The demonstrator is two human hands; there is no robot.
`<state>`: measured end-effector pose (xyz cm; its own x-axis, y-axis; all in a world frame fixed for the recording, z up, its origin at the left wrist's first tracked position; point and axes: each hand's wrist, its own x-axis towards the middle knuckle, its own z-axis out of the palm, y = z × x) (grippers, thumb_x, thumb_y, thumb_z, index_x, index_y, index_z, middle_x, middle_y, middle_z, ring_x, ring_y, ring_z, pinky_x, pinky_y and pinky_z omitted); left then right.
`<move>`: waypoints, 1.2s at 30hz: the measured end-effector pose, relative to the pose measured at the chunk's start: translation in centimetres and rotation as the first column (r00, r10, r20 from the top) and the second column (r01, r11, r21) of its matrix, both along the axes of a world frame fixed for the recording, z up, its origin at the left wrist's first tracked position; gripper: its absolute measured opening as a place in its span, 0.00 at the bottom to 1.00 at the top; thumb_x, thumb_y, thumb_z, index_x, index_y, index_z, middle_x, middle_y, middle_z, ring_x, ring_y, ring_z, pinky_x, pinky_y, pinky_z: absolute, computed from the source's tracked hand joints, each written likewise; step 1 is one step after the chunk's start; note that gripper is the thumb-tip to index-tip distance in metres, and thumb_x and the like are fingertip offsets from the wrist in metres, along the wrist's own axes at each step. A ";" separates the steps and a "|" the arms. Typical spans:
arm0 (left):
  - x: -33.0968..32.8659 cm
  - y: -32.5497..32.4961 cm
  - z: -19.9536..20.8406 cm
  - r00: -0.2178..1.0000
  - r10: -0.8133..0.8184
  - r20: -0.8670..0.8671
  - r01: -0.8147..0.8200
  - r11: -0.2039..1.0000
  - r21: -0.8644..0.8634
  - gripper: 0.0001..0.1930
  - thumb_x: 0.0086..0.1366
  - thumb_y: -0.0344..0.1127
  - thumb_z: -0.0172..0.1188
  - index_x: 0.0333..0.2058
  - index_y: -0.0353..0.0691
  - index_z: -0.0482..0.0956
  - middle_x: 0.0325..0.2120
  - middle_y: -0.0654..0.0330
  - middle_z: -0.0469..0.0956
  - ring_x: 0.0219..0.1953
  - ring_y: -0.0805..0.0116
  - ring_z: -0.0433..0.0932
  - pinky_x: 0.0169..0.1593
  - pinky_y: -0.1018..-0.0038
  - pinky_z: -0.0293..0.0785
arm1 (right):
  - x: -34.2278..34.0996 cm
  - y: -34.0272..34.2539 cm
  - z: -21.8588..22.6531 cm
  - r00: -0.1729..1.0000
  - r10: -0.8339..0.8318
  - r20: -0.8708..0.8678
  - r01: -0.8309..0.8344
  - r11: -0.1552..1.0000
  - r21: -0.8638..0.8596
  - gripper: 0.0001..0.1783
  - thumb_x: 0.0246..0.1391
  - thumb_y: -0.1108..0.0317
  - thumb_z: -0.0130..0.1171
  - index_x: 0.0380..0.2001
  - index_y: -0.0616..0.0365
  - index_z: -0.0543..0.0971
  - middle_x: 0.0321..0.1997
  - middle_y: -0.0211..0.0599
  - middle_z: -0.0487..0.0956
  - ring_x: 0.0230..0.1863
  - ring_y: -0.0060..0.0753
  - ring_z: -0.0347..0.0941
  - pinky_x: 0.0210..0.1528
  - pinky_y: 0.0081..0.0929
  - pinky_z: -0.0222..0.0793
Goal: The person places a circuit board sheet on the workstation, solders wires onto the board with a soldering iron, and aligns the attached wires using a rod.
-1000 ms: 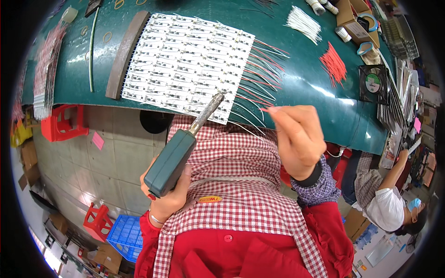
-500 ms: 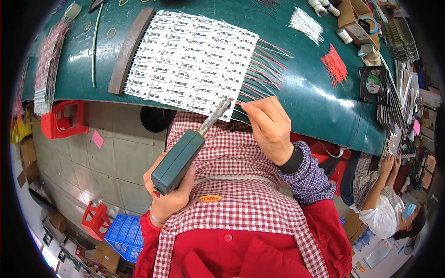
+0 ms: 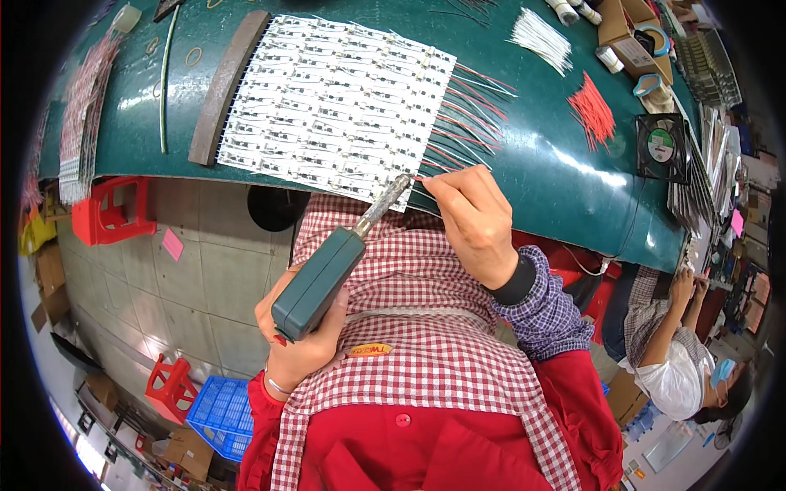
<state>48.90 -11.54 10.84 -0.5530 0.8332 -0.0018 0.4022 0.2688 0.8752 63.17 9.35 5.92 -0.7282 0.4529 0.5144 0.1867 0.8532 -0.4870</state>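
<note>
My left hand (image 3: 304,353) is closed round the dark green handle of a soldering iron (image 3: 319,282). Its metal tip rests at the near right corner of a white circuit board panel (image 3: 336,106) covered with rows of small black parts and thin white wires. Just right of that tip, my right hand (image 3: 476,219) pinches a thin red wire (image 3: 420,177), whose end reaches the panel's edge. Farther along the same edge, several red, white and black wires (image 3: 475,110) stick out to the right.
A brown bar (image 3: 229,90) lies along the panel's left side. On the green table are a red wire bundle (image 3: 591,112), a white wire bundle (image 3: 540,41), a black fan (image 3: 661,149) and a cardboard box (image 3: 626,45). A co-worker (image 3: 675,368) sits at the right.
My right hand has shifted slightly left, bringing the red wire closer to the panel's edge. The soldering iron has moved a little right and up.
</note>
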 end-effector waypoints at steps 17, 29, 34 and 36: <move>0.6 -1.2 -0.1 0.991 0.129 0.030 -0.130 0.990 0.058 0.12 0.48 0.22 0.66 0.34 0.28 0.81 0.28 0.51 0.81 0.27 0.64 0.81 0.31 0.74 0.76 | 2.3 0.0 1.6 0.997 -0.070 0.039 0.073 0.996 -0.059 0.15 0.38 0.86 0.61 0.34 0.64 0.80 0.31 0.38 0.76 0.32 0.39 0.73 0.32 0.31 0.71; 0.6 -1.5 -0.1 0.994 0.105 0.027 -0.107 0.992 0.069 0.11 0.50 0.23 0.67 0.34 0.29 0.81 0.26 0.55 0.79 0.22 0.70 0.77 0.26 0.77 0.71 | 1.7 -1.5 2.3 0.991 -0.074 -0.107 0.068 0.996 -0.056 0.17 0.37 0.87 0.63 0.36 0.65 0.81 0.31 0.39 0.77 0.31 0.39 0.74 0.31 0.29 0.71; 0.6 -1.7 0.2 0.996 0.084 0.011 -0.085 0.994 0.063 0.11 0.50 0.22 0.66 0.34 0.28 0.81 0.27 0.54 0.79 0.23 0.68 0.78 0.27 0.76 0.72 | 0.7 -1.9 -0.1 0.997 -0.051 -0.059 0.048 0.998 -0.051 0.17 0.38 0.86 0.63 0.35 0.64 0.79 0.30 0.37 0.75 0.30 0.39 0.72 0.30 0.31 0.69; 0.7 -1.8 0.2 0.997 0.078 0.019 -0.079 0.996 0.037 0.11 0.50 0.22 0.66 0.34 0.28 0.81 0.27 0.54 0.79 0.24 0.68 0.78 0.28 0.76 0.72 | 0.5 -1.9 -0.3 0.997 -0.046 -0.060 0.043 0.998 -0.044 0.17 0.37 0.86 0.63 0.35 0.64 0.79 0.30 0.37 0.75 0.30 0.38 0.72 0.29 0.31 0.69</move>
